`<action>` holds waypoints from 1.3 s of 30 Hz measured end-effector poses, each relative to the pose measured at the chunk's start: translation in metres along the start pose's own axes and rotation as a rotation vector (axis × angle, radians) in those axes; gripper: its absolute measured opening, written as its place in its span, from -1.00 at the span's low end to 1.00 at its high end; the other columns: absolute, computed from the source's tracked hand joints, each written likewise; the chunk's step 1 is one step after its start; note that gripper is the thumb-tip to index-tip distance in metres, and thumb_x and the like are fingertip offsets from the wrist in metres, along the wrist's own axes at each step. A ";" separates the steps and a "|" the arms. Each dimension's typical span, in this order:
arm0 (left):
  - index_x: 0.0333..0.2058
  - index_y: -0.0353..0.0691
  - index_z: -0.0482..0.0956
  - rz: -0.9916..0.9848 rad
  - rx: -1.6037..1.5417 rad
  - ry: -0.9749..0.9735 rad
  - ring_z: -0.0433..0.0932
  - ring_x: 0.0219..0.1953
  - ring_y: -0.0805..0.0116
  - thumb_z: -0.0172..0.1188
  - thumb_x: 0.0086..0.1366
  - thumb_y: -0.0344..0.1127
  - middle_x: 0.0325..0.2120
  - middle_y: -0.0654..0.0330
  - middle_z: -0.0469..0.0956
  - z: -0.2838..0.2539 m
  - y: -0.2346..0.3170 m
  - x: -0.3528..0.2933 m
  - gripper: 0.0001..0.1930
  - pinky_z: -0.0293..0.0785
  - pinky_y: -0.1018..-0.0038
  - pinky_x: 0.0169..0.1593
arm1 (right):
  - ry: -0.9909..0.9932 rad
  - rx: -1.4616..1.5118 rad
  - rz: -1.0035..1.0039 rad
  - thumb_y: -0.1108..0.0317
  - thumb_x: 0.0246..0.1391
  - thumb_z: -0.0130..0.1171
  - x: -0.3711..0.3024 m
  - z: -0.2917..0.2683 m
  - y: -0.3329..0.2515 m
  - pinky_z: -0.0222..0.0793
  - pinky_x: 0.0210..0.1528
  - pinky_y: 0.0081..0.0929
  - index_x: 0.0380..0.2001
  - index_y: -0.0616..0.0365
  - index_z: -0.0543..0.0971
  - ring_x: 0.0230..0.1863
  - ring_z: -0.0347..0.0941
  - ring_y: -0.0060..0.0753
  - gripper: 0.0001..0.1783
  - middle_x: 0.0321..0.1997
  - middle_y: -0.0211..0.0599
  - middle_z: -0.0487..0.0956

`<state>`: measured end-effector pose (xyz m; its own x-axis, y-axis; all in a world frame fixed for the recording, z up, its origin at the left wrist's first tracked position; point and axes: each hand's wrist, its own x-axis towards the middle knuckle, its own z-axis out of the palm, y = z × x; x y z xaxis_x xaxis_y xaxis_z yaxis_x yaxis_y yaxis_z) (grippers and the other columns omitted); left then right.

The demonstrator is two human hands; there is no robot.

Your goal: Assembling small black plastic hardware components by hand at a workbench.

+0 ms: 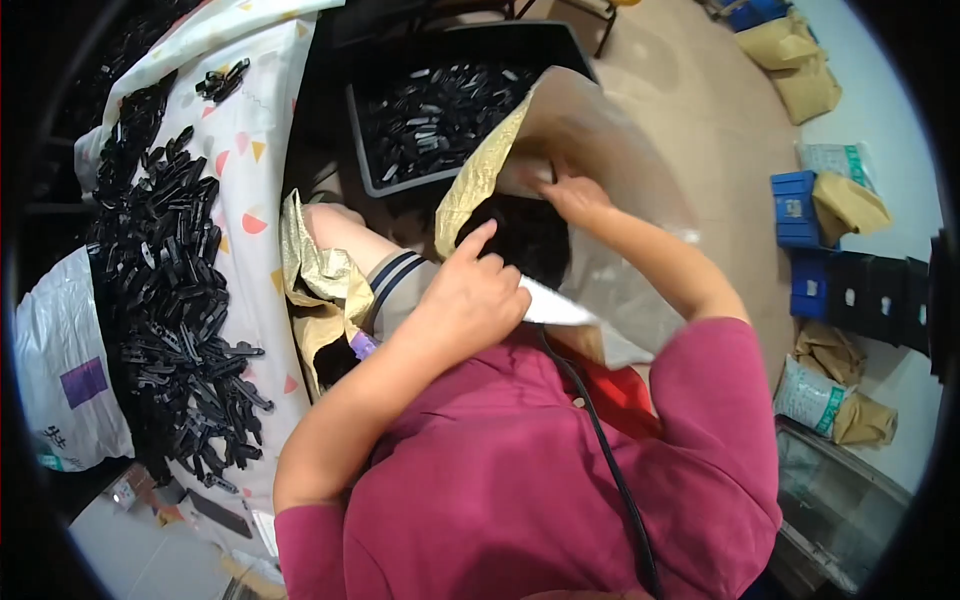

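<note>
Sack (482, 165) crinkled, glossy; black pieces (165, 250) smooth plastic; shirt (480, 480) matt cloth.

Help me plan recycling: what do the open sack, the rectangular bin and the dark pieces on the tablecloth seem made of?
Open sack: perhaps woven plastic, yellowish and crinkled with a sheen.
Rectangular bin: likely moulded plastic, dark with a smooth grey rim.
Dark pieces: probably glossy plastic, judging by bright highlights.

The tabletop cloth (262, 100) is white, patterned with pink and yellow shapes; the small pieces (175, 260) on it are black. The bag (483, 160) is metallic gold at left. The shirt (530, 470) is magenta; the shorts (404, 298) are beige with navy stripes.
</note>
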<state>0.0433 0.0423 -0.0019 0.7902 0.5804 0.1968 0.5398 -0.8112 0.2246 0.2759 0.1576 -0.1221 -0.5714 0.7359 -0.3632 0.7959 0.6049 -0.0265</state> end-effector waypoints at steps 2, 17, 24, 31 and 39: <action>-0.68 -0.10 0.41 -0.050 -0.051 0.045 0.40 -0.54 0.33 0.03 -0.08 -0.36 -0.70 0.27 0.33 -0.005 0.004 -0.017 -0.93 0.26 0.18 0.08 | 0.007 0.672 0.491 -0.14 0.06 -0.10 0.026 0.007 0.005 0.37 -0.13 -0.13 0.16 0.09 0.18 -0.20 0.44 0.21 -0.29 0.18 0.34 0.12; -0.69 -0.08 0.29 -0.209 -0.074 0.019 0.35 -0.51 0.44 0.03 -0.15 -0.35 -0.67 0.34 0.24 -0.016 0.017 -0.022 -0.91 0.31 0.45 -0.17 | 0.148 2.029 1.438 0.46 -0.09 -0.10 0.002 0.289 -0.065 0.46 -0.44 -0.18 0.04 -0.12 0.22 -0.23 0.42 -0.12 -0.46 -0.20 -0.12 0.42; -0.69 -0.09 0.27 -0.210 -0.084 -0.003 0.32 -0.53 0.43 0.02 -0.14 -0.35 -0.69 0.34 0.21 -0.013 0.015 -0.032 -0.90 0.30 0.45 -0.16 | -0.032 2.222 1.027 0.51 -0.13 -0.03 0.015 0.278 -0.036 0.40 -0.54 -0.42 -0.14 0.28 0.31 -0.35 0.44 -0.24 -0.62 -0.31 -0.15 0.45; -0.71 -0.13 0.34 -0.139 -0.010 0.164 0.36 -0.51 0.38 0.05 -0.13 -0.37 -0.70 0.30 0.26 -0.010 0.016 -0.023 -0.91 0.30 0.35 -0.10 | -0.172 1.991 0.938 0.49 -0.17 0.03 -0.019 0.209 0.013 0.32 -0.63 -0.55 -0.13 0.09 0.36 -0.48 0.43 -0.42 -0.59 -0.40 -0.36 0.48; -0.72 -0.11 0.35 -0.135 0.124 0.288 0.37 -0.52 0.40 0.04 -0.07 -0.39 -0.71 0.32 0.28 -0.013 0.016 -0.030 -0.88 0.26 0.28 0.01 | -0.222 1.806 0.886 0.44 -0.12 -0.01 -0.096 0.046 0.026 0.07 -0.81 -0.59 -0.56 0.11 0.42 -0.78 0.27 -0.50 -0.97 -0.70 -0.43 0.39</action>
<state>0.0244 0.0133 0.0081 0.6045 0.6648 0.4390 0.6790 -0.7181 0.1526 0.3610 0.0890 -0.1312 -0.0707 0.4728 -0.8783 0.1176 -0.8704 -0.4781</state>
